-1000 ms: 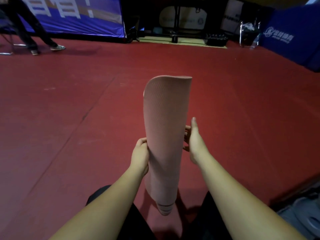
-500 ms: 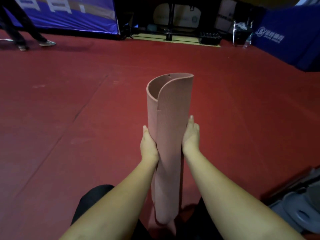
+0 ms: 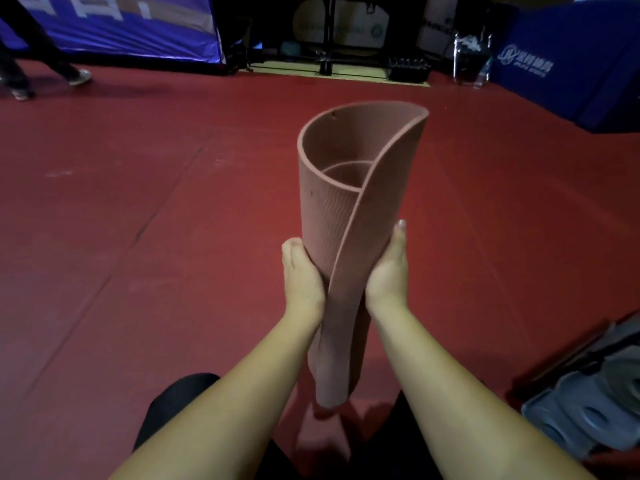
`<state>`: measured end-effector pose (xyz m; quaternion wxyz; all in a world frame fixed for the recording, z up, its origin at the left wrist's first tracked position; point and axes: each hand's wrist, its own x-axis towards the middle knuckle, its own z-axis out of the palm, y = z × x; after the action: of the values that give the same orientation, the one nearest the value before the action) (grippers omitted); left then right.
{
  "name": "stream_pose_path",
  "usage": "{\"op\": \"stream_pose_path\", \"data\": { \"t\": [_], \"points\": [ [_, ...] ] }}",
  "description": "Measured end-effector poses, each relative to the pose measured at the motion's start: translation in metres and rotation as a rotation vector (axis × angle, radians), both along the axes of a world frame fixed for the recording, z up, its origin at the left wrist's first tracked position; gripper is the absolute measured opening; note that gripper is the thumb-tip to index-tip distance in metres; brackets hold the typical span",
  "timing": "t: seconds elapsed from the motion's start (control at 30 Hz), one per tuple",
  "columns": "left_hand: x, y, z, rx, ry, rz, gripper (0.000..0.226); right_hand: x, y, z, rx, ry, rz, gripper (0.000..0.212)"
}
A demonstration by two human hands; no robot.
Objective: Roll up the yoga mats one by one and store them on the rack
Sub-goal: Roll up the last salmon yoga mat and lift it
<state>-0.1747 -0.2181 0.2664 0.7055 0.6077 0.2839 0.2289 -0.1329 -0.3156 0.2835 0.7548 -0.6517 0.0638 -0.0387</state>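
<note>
A pink rolled yoga mat (image 3: 341, 216) stands upright in front of me, held off the red floor. Its top end gapes open and I can see the inner coil; the outer flap runs diagonally down the roll. My left hand (image 3: 303, 277) grips the roll's left side at mid-height, fingers wrapped behind it. On the opposite side my right hand (image 3: 389, 268) holds the mat, thumb pointing up along it, fingers hidden behind. Grey rolled mats (image 3: 585, 407) lie stacked at the lower right edge; whether they sit on a rack I cannot tell.
The red floor (image 3: 138, 237) spreads wide all around. A person's legs (image 3: 45, 60) walk at the far left. Blue banners (image 3: 131, 29) and blue padding (image 3: 568, 64) line the back, with dark equipment (image 3: 408, 69) between them. My dark-clothed knees are at the bottom.
The mat's top has tilted toward me and loosened, showing its inner coil. Both hands closed in on the roll's sides. The view came closer to the mat.
</note>
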Motion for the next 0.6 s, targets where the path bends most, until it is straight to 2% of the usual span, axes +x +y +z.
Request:
{"op": "stream_pose_path", "data": {
  "t": [0.07,0.13,0.2,0.27,0.37,0.43,0.5,0.6],
  "points": [
    [-0.001,0.002,-0.003,-0.016,0.023,-0.017,0.049,0.002,-0.004,-0.004,0.063,0.023,0.003,0.088],
    [-0.009,-0.002,-0.016,0.029,0.148,-0.064,0.057,-0.003,-0.009,-0.022,0.061,0.063,-0.008,0.079],
    [-0.017,-0.003,-0.027,0.178,0.253,-0.138,0.048,-0.007,-0.009,-0.044,0.016,0.079,-0.031,0.057],
    [-0.015,0.008,-0.022,0.231,0.238,-0.188,0.043,-0.003,-0.011,-0.052,-0.020,0.100,-0.021,0.039],
    [-0.002,0.028,0.003,0.240,0.218,-0.240,0.037,0.008,-0.013,-0.049,-0.059,0.127,0.015,0.047],
    [0.002,0.030,0.017,0.177,0.192,-0.238,0.030,0.011,-0.012,-0.047,-0.088,0.104,0.044,0.046],
    [0.010,0.028,0.012,-0.030,0.145,-0.168,0.033,0.011,-0.005,-0.045,-0.110,0.090,0.042,0.044],
    [0.018,0.018,0.013,-0.172,0.121,-0.149,0.037,0.015,0.003,-0.042,0.014,0.203,0.017,0.056]
  ]
}}
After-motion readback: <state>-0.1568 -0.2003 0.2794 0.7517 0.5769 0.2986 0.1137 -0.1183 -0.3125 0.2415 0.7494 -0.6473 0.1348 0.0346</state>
